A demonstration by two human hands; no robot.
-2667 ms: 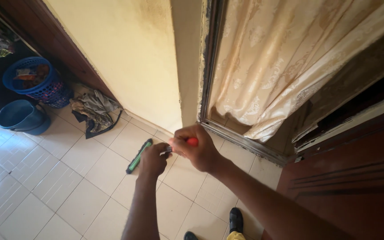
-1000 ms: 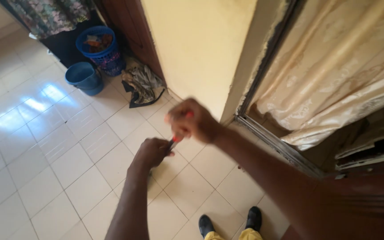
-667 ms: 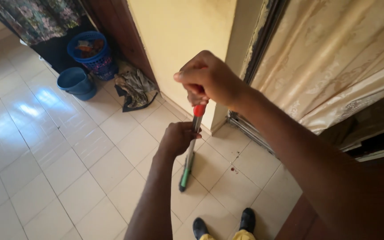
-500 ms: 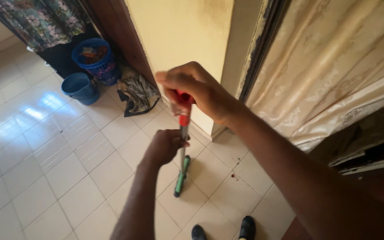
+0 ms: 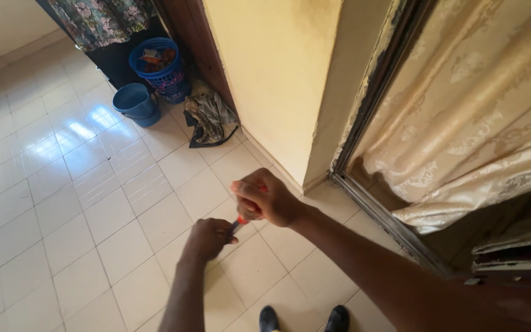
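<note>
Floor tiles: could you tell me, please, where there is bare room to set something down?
The tiled floor lies bare left of the left hand, out from the blue bucket. It is crowded by the wall: bucket, blue basket and crumpled cloth. Shoes fill the bottom edge.

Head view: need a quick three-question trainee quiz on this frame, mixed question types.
1. True or false: both hands grip the red-tipped handle.
2. Which lies nearest the blue bucket? A) blue basket B) black shoes C) cream curtain
3. What lies crumpled against the wall's foot, right of the basket?

Key:
1. True: right hand above, left hand below.
2. A
3. A rag.
</note>
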